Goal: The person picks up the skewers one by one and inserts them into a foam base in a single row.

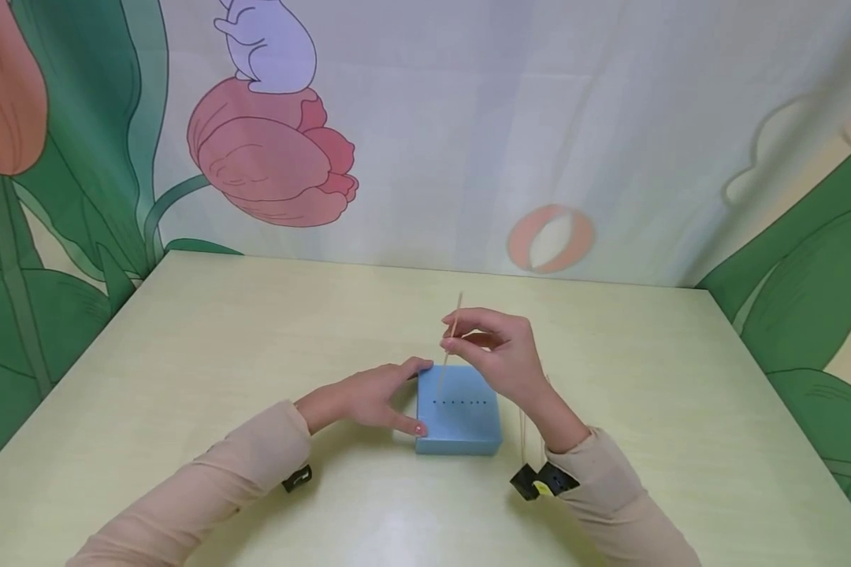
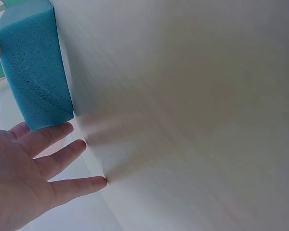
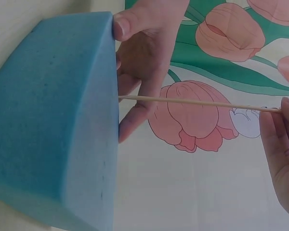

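Right wrist view: I see the right hand (image 3: 286, 154) pinching a light, snappable-looking stick (image 3: 197, 102), best held low, while the left hand (image 3: 151, 53), fingers extended, touches a soft-looking block (image 3: 38, 106).

You wore a long beige left sleeve (image 1: 198, 492) and a matching right sleeve (image 1: 620, 500), both softly creased. A small black fitting (image 1: 298, 479) showed beneath your left cuff; angular black pieces (image 1: 527, 482), with a yellow patch (image 1: 542, 489), showed at your right.
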Demonstrator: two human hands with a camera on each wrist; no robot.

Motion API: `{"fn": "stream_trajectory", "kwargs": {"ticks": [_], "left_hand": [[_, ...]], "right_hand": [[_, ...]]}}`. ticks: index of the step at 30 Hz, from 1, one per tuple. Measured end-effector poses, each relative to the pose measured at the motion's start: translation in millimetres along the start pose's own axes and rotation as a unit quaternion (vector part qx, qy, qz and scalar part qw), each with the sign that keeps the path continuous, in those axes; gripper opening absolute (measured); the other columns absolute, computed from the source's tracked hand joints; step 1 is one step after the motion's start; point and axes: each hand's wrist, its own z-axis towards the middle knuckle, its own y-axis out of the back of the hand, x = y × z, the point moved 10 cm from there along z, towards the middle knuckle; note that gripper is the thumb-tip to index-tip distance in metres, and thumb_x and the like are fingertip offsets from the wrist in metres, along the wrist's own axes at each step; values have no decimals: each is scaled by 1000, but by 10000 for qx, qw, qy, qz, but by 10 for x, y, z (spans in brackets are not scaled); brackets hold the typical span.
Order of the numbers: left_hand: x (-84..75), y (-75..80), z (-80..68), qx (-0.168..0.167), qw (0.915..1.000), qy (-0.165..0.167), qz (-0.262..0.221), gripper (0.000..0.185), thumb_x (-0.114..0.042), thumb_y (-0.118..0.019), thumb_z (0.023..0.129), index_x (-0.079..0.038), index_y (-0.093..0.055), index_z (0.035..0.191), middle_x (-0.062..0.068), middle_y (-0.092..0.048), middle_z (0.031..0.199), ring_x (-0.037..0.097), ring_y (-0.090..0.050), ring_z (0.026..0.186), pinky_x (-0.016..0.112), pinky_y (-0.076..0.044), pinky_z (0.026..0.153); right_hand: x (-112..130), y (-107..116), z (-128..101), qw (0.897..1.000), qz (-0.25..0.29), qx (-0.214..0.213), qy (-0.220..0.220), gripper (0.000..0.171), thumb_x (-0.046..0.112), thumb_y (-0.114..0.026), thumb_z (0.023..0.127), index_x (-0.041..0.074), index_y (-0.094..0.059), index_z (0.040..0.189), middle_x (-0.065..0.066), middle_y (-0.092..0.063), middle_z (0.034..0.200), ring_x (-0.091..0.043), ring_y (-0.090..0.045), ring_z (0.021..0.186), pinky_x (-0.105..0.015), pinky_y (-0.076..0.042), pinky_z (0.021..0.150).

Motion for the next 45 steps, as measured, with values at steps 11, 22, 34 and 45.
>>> {"fn": "stream_trajectory", "kwargs": {"ticks": [11, 22, 34, 45], "left_hand": [[9, -2, 4, -18, 10000, -85, -36, 94, -53, -68, 73, -10, -21, 142, 9, -35, 142, 22, -32, 130, 39, -28, 104], [36, -3, 24, -69, 9999, -114, -74, 92, -52, -69, 73, -12, -22, 142, 8, -35, 142, 20, -31, 130, 38, -27, 104], [27, -29, 26, -45, 9999, -71, -64, 92, -50, -70, 74, -9, -22, 141, 9, -36, 142, 22, -33, 129, 37, -28, 104], [37, -34, 13, -35, 10000, -40, -47, 93, -50, -69, 75, -9, -20, 142, 10, -33, 143, 22, -30, 131, 36, -27, 105]], "right_hand": [[-110, -123, -59, 9997, -109, 116, -185, 20, -13, -67, 73, -7, -64, 92, -15, -64, 76, -13, -61, 68, -32, -54, 62], [-183, -160, -148, 9981, -296, 239, -482, 23, -9, -68, 75, -5, -63, 97, -14, -64, 79, -18, -62, 72, -36, -54, 66], [-378, 158, -437, 9815, -855, 818, -1504, 34, -2, -70, 76, -1, -60, 109, -13, -64, 93, -18, -62, 80, -30, -53, 70], [-722, 564, -812, 9475, -1401, 1302, -2561, 35, 5, -71, 77, 2, -61, 110, -10, -62, 94, -15, -61, 81, -26, -51, 72]]}}
